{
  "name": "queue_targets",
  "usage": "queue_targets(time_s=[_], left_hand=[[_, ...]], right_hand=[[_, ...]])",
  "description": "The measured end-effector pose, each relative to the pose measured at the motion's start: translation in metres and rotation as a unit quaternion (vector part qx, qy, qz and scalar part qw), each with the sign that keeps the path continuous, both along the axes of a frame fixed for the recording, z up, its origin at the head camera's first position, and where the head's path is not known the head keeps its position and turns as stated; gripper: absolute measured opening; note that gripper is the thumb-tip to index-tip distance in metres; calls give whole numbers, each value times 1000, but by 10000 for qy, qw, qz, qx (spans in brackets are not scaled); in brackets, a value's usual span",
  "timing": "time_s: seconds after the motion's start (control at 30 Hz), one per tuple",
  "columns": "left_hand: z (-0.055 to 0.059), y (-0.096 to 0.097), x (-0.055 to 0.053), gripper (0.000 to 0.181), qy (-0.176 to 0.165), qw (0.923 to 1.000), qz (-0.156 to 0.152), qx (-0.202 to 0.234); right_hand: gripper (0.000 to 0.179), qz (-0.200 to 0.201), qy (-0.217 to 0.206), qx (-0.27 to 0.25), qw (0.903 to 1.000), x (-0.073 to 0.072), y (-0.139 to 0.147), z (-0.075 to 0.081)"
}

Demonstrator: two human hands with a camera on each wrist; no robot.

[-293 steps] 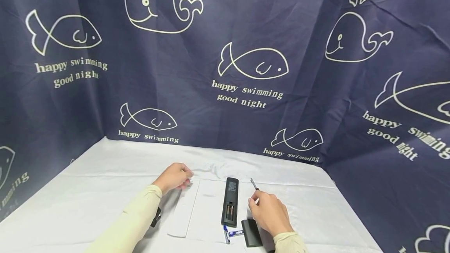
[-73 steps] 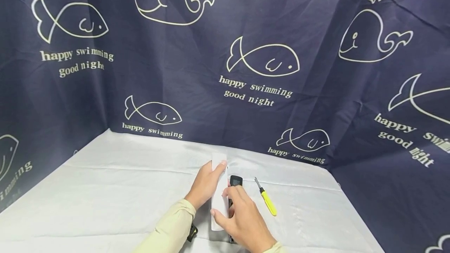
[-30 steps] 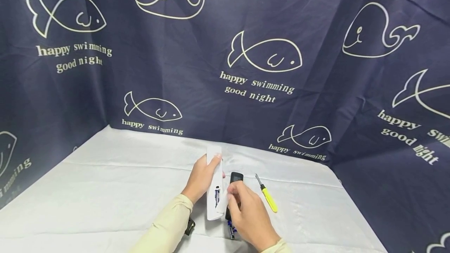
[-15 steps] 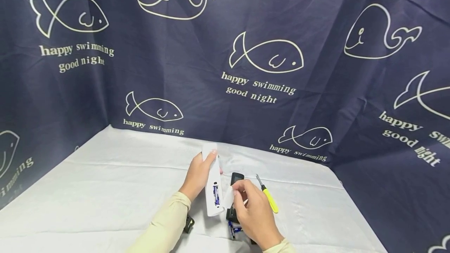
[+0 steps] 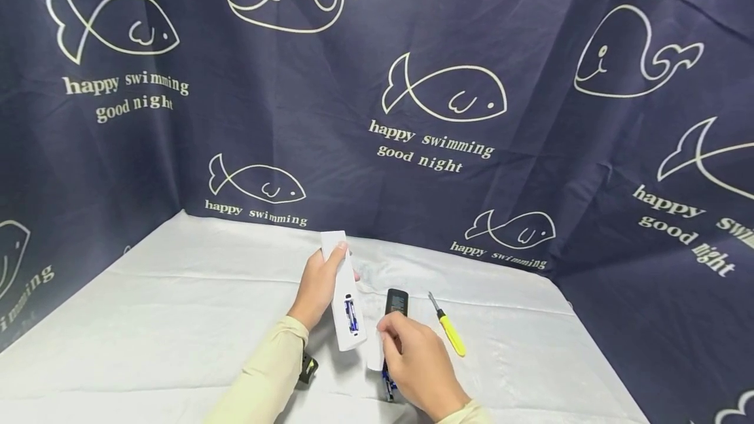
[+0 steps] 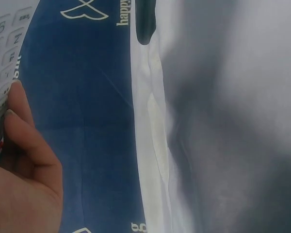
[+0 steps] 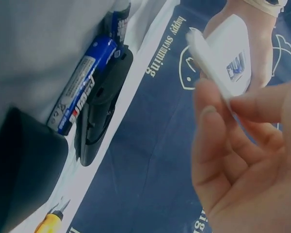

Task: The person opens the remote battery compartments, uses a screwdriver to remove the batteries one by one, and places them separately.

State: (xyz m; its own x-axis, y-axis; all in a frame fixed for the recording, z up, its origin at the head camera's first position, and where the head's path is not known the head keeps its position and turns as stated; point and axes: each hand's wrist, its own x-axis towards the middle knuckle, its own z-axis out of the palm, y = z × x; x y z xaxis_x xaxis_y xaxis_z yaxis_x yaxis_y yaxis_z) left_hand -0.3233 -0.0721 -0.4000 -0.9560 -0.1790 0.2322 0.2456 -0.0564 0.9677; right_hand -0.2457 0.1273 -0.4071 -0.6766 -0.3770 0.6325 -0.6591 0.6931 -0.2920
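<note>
My left hand grips a white remote control above the table, thumb on its back. The remote's battery compartment is uncovered, with blue batteries lying inside. In the left wrist view, the keypad side of the remote shows, and the fingers curl against its edge. My right hand pinches a white battery cover between thumb and fingers, apart from the remote and to its right. The right wrist view shows this thin cover edge-on, in front of the remote.
A black remote control lies on the white cloth, partly behind my right hand. Loose blue batteries rest near its end, beside a dark flat-sided object. A yellow-handled screwdriver lies to the right. A patterned blue curtain encloses the table.
The cover has come off the white remote, uncovering its batteries. The left hand has since moved left with the remote, widening the gap. Earlier, the right hand held the screwdriver, which now lies on the table.
</note>
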Motion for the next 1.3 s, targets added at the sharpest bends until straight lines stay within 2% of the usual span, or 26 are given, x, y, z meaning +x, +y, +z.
queue_targets(time_s=[0.27, 0.63, 0.83, 1.07, 1.3], left_hand=[[-2, -2, -2, 45, 16, 10000, 63, -20], [-3, 0, -2, 49, 18, 9999, 15, 122], [-2, 0, -2, 45, -11, 9997, -68, 213], [-2, 0, -1, 48, 14, 9998, -73, 190], [-1, 0, 0, 48, -33, 9997, -67, 218]], right_hand=[[18, 190, -302, 499, 9981, 2, -1, -3], [14, 280, -609, 720, 9951, 3, -2, -5], [15, 285, -604, 764, 9948, 3, -3, -6], [15, 279, -594, 819, 9945, 4, -3, -6], [12, 232, -805, 924, 9922, 4, -4, -6]])
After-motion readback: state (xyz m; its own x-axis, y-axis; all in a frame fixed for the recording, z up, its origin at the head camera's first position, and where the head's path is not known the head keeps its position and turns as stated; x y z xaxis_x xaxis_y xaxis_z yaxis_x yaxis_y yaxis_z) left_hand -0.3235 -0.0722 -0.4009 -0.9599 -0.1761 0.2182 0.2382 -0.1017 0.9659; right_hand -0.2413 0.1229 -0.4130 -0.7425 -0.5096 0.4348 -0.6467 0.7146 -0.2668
